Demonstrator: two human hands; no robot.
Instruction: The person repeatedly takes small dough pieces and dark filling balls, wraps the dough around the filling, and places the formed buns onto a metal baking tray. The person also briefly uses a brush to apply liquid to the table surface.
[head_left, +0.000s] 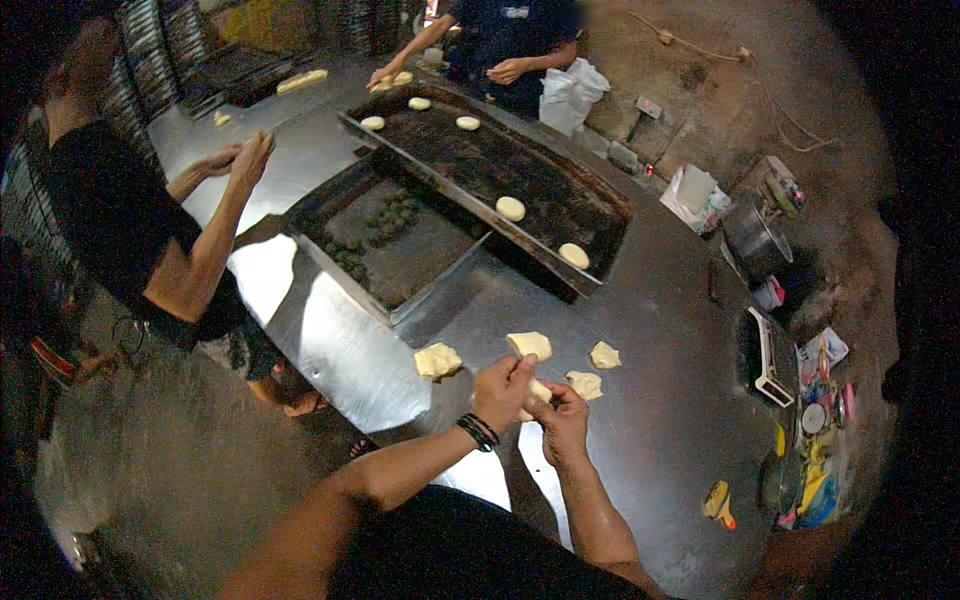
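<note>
A small piece of pale dough (537, 397) is held between my two hands above the metal table (660, 430). The fingers of my left hand (502, 392) close around its left side; dark bands circle that wrist. My right hand (565, 424) grips the other side, thumb and fingers pressed in. Just beyond my hands lies a thick dough lump (530, 345). Two smaller dough scraps, a far one (604, 354) and a near one (584, 386), rest to the right, and a ragged dough lump (437, 361) sits to the left.
A long dark baking tray (455, 165) with several round dough pieces crosses the table. Beside it is a shallow tray (420, 260) of greenish balls. Co-workers stand left (110, 200) and at the far side (510, 45). A scale (772, 360) and a yellow-handled tool (717, 500) are at right.
</note>
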